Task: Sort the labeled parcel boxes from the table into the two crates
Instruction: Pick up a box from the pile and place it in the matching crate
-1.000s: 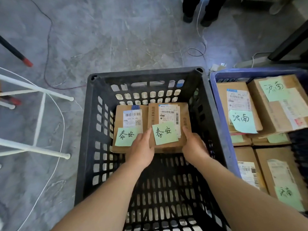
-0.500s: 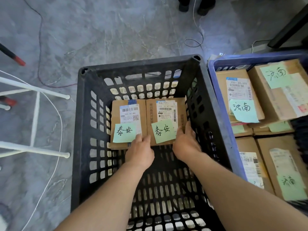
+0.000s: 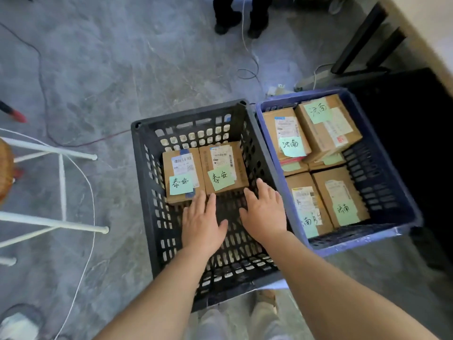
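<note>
Two cardboard parcel boxes lie side by side at the far end of the black crate (image 3: 144, 192), each with a green note. The left box (image 3: 182, 175) and the right box (image 3: 223, 168) touch each other. My left hand (image 3: 202, 222) hovers inside the crate with straight fingers, its tips at the near edge of the boxes. My right hand (image 3: 266, 212) is spread flat just right of it, a little back from the right box. Neither hand holds anything. The blue crate (image 3: 392, 173) on the right holds several boxes with green notes.
White stand legs (image 3: 61, 182) and a white cable (image 3: 90, 217) lie on the grey floor to the left. Another person's legs (image 3: 241, 13) stand at the top. Black table legs (image 3: 360, 38) and a beige table edge (image 3: 431, 45) are at the upper right. My own feet show below the black crate.
Both hands let go of the right box and drew back toward me with fingers straightened. The box now rests beside the left one. The camera has pulled back and turned right.
</note>
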